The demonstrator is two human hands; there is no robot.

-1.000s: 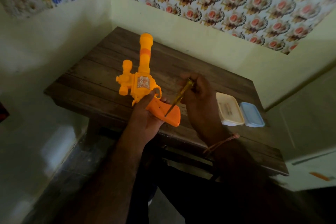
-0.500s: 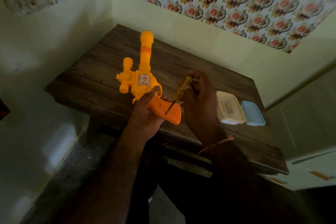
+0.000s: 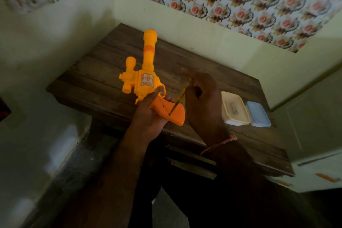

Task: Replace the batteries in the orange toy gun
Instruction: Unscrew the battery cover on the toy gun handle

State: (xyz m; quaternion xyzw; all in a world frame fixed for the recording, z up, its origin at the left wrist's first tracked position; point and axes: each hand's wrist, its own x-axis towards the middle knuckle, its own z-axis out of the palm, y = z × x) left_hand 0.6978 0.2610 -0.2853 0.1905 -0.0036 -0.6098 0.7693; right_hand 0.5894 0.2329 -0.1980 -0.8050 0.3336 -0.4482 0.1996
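Screwdriver tip on the toy gun's grip, over the front edge of the table.

The left hand (image 3: 148, 114) is wrapped around the darker orange grip of the orange plastic toy gun (image 3: 146, 79), holding it up above the front edge of the dark wooden plank table (image 3: 103, 72), barrel pointing away toward the far wall. The right hand (image 3: 201, 98) has its fingers pinched together on a thin yellow-handled screwdriver (image 3: 178, 101), and the tip touches the side of the grip near its butt end. At the table's right edge sit two shallow lidded plastic boxes, a cream box (image 3: 234, 110) and a pale blue box (image 3: 258, 114), side by side and touching.
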